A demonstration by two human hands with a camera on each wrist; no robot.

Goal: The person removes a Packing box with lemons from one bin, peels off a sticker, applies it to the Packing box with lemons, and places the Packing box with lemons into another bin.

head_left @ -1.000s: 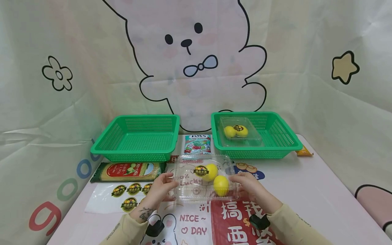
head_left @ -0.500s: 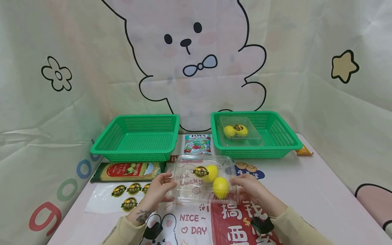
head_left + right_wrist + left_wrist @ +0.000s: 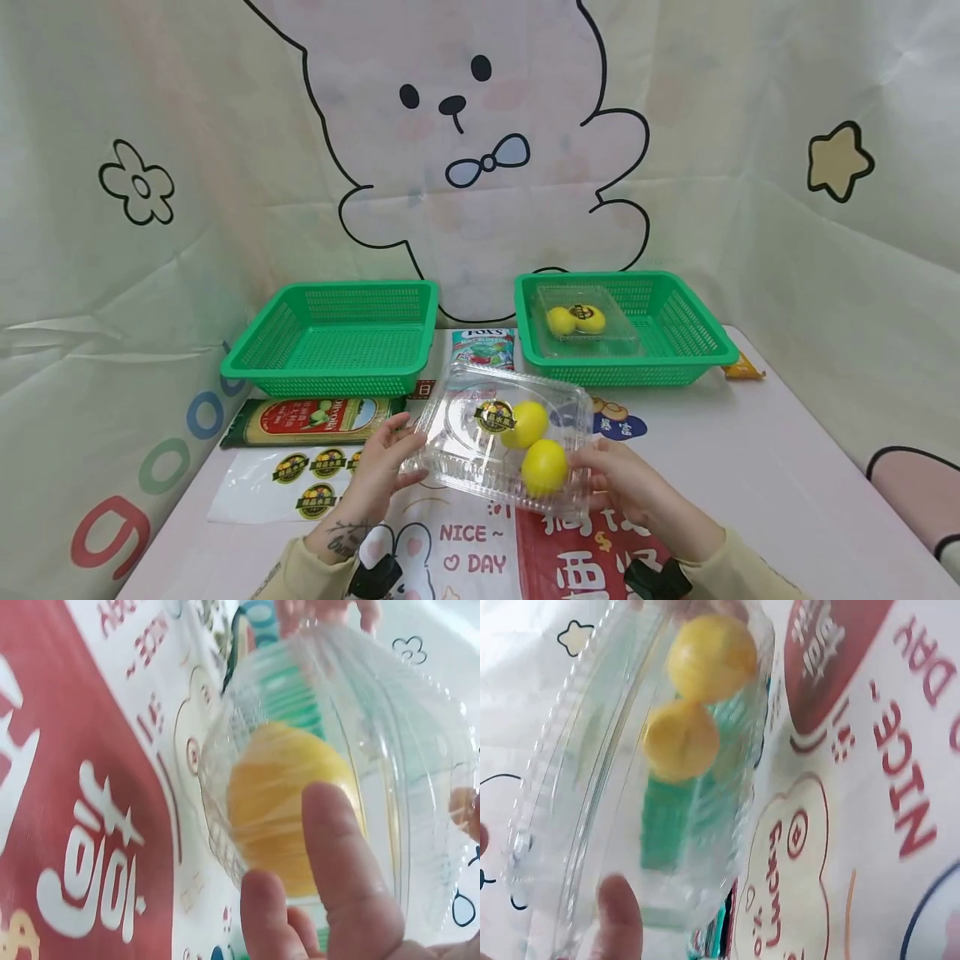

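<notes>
A clear plastic clamshell box with its lid down is held between both hands over the table. Two yellow lemons lie inside toward its right end, and a round black-and-gold sticker is on the lid. My left hand grips the left end, the thumb lying along the plastic in the left wrist view. At the opposite end my right hand pinches the side; its fingers press beside a lemon in the right wrist view. The box is turned slightly and tilted.
Behind stand a left green basket and a right green basket; the right one contains another box of lemons. A candy bag, a noodle pack, a sticker sheet and an orange packet lie around.
The clamshell box has turned clockwise and tilted in the hands, its right end coming nearer the body. Its far edge now overlaps more of the candy bag. Both hands still hold it.
</notes>
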